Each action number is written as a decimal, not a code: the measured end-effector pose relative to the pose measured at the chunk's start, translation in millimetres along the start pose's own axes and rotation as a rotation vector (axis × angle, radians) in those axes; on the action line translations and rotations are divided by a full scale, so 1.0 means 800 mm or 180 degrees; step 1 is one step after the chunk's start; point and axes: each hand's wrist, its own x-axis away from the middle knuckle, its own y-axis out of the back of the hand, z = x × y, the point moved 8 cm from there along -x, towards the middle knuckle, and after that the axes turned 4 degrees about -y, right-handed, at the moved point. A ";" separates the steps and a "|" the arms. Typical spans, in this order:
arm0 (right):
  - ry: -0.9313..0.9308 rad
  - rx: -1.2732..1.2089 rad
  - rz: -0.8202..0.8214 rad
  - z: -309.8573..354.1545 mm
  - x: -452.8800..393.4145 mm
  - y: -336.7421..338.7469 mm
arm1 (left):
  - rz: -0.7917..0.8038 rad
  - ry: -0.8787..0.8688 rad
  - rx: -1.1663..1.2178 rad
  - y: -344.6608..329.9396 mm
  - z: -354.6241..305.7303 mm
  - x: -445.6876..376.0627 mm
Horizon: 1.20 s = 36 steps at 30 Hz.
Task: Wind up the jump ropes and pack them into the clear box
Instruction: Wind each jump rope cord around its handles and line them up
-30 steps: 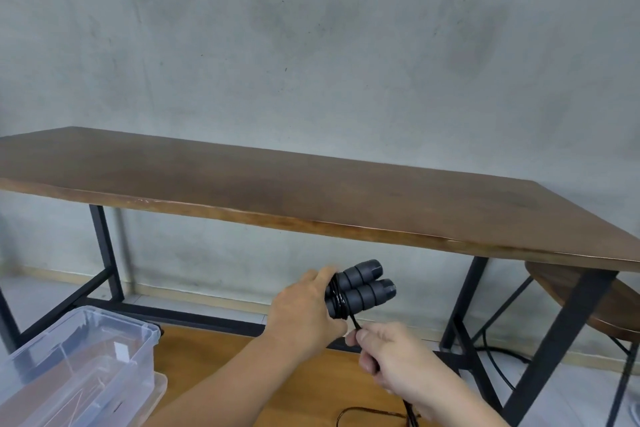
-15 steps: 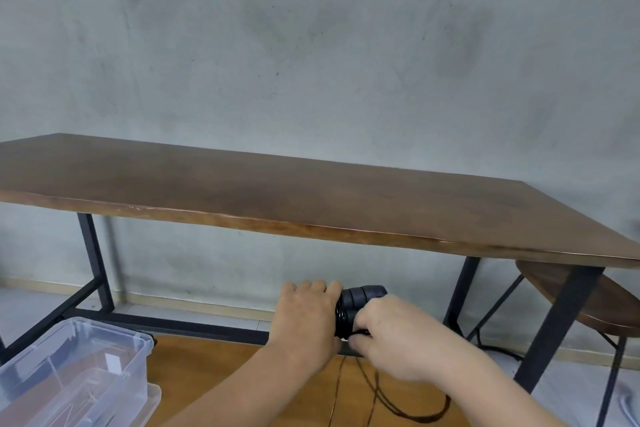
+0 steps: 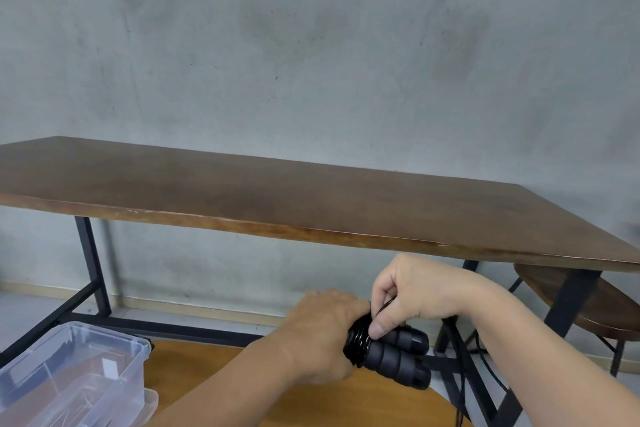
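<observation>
**Ana:** Grey concrete wall behind, a long wooden table [image 3: 311, 204] across the head view, nothing visible on its top. Where's the rope?

**Ben:** Below the table edge. The left hand [image 3: 322, 336] is wrapped around the two black handles [image 3: 398, 357], held side by side. The right hand [image 3: 412, 298] pinches the cord [image 3: 360, 340] against the coils already wound on them.

**Ana:** And the clear box [image 3: 79, 374]?

**Ben:** Lower left, open, well apart from the hands. I can't tell what's inside.

**Ana:** Risks?

**Ben:** I'd judge the coils could slide off toward the handle ends if the pinch loosens. The loose cord trails down near the stool [image 3: 588, 305], so it might snag on a frame leg.
</observation>
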 end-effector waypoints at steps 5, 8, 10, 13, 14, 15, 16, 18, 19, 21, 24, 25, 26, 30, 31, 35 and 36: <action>0.0162 -0.0771 -0.0035 -0.019 -0.001 0.014 | 0.0112 -0.0130 0.0788 0.007 -0.006 0.002; 0.0228 -0.1413 -0.0008 -0.029 -0.001 0.013 | 0.0190 0.0009 0.1568 0.007 -0.002 0.002; 0.0301 -0.1872 -0.0003 -0.033 -0.003 0.012 | 0.0244 0.0049 0.2055 0.008 -0.002 0.002; 0.0365 -0.2406 -0.0034 -0.041 -0.005 0.008 | 0.0263 0.0014 0.2596 0.012 -0.002 0.001; 0.0367 -0.2544 -0.0057 -0.044 -0.007 0.005 | 0.0238 0.0018 0.2681 0.014 -0.001 0.000; 0.0356 -0.2727 -0.0055 -0.048 -0.009 0.002 | 0.0209 0.0029 0.2729 0.015 0.000 -0.001; 0.0338 -0.2941 -0.0026 -0.050 -0.011 -0.002 | 0.0162 0.0068 0.2763 0.016 0.002 -0.003; 0.0279 -0.3531 -0.0106 -0.058 -0.016 -0.011 | 0.0044 0.0219 0.2765 0.016 0.009 -0.005; 0.0229 -0.3730 -0.0291 -0.064 -0.019 -0.014 | -0.0026 0.0294 0.2752 0.016 0.012 -0.007; 0.0122 -0.3810 -0.0622 -0.072 -0.025 -0.021 | -0.0176 0.0408 0.2707 0.016 0.019 -0.009; 0.0113 -0.3908 -0.0759 -0.068 -0.029 -0.036 | -0.0358 0.0539 0.2655 0.014 0.026 -0.011; 0.0143 -0.3862 -0.0794 -0.066 -0.028 -0.039 | -0.0396 0.0565 0.2622 0.013 0.027 -0.011; 0.0161 -0.3795 -0.0804 -0.063 -0.028 -0.044 | -0.0445 0.0599 0.2593 0.012 0.029 -0.011; -0.0083 -0.3807 -0.0727 -0.066 -0.028 -0.073 | -0.0787 0.0831 0.2669 0.015 0.044 -0.010; -0.0160 -0.3787 -0.0731 -0.065 -0.028 -0.080 | -0.0854 0.0887 0.2664 0.015 0.048 -0.010; -0.0287 -0.3518 -0.0933 -0.055 -0.023 -0.090 | -0.1023 0.1056 0.2430 0.008 0.057 -0.013; -0.0351 -0.3368 -0.0997 -0.053 -0.021 -0.091 | -0.1067 0.1129 0.2374 0.006 0.061 -0.013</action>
